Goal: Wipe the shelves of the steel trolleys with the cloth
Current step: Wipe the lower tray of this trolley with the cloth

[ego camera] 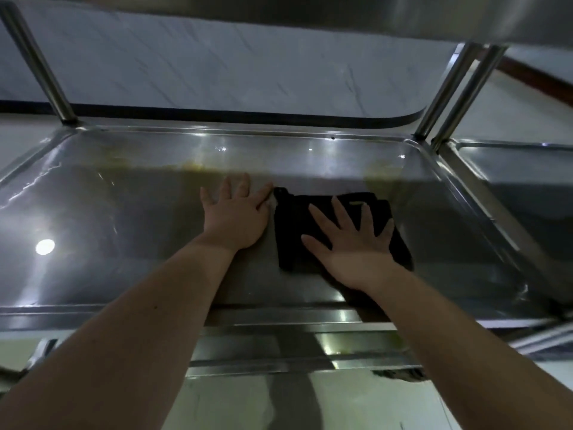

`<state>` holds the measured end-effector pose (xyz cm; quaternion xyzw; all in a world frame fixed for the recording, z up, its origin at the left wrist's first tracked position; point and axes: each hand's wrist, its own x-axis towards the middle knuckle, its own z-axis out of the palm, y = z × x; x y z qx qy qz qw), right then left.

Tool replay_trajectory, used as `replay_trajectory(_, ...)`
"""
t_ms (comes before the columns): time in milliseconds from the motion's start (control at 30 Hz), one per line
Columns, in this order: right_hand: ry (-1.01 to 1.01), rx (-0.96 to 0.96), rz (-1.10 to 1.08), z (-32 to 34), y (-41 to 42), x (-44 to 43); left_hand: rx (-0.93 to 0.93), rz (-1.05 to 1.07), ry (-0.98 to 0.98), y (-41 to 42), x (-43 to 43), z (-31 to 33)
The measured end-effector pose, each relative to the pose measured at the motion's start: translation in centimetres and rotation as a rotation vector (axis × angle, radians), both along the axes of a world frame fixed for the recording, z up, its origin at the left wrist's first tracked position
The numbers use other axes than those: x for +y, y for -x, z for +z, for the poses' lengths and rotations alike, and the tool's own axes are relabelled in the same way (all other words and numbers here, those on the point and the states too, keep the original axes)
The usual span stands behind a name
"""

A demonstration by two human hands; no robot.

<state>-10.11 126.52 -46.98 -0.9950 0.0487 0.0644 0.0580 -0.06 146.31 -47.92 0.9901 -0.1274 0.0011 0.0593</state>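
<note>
The right hand (pixel 353 246) is pressing flat, fingers spread, on the folded black cloth (pixel 291 231), which is lying right of middle on the trolley shelf (pixel 124 228). Just left of it, the left hand (pixel 235 215) is resting flat on bare steel, fingers straight. A second trolley (pixel 514 172) is standing far right.

Behind stands a wall (pixel 232 66) of pale grey, marble-like panels with thin dark veins. A dark band (pixel 217 112) runs along its foot. The floor (pixel 527 119) is pale and smooth. At the upper right a brown wooden strip (pixel 539 80) crosses slantwise. The light is dim.
</note>
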Motion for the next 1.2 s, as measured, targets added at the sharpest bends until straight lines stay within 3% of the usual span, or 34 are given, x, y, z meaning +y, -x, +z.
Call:
replay_trajectory(133, -0.046, 0.024, 0.107, 0.9, 7.2, -2.0, 0.06, 0.025, -0.044, -0.1, -0.4, 0.3)
replay_trajectory(267, -0.049, 0.135, 0.112, 2.4, 6.5, -3.5, 0.1, -0.053, -0.038, 0.8, -4.9, 1.0)
replay_trajectory(567, -0.07, 0.1, -0.014, 1.8, 8.0, -11.4, 0.037, -0.054, -0.024, 0.8, -6.4, -0.2)
replay_trajectory(967, -0.035, 0.012, -0.213, 0.8, -12.2, -12.7, 0.016, -0.054, -0.087, 0.3, -6.6, -0.5)
replay_trajectory(1067, -0.025, 0.01, -0.233, 0.8, -13.3, -12.2, 0.021, -0.04, -0.083, 0.0, -6.6, -0.5)
replay_trajectory(1200, -0.027, 0.054, -0.14, 1.0, -7.9, -11.6, 0.033, -0.026, -0.066, 0.1, -6.6, -0.3)
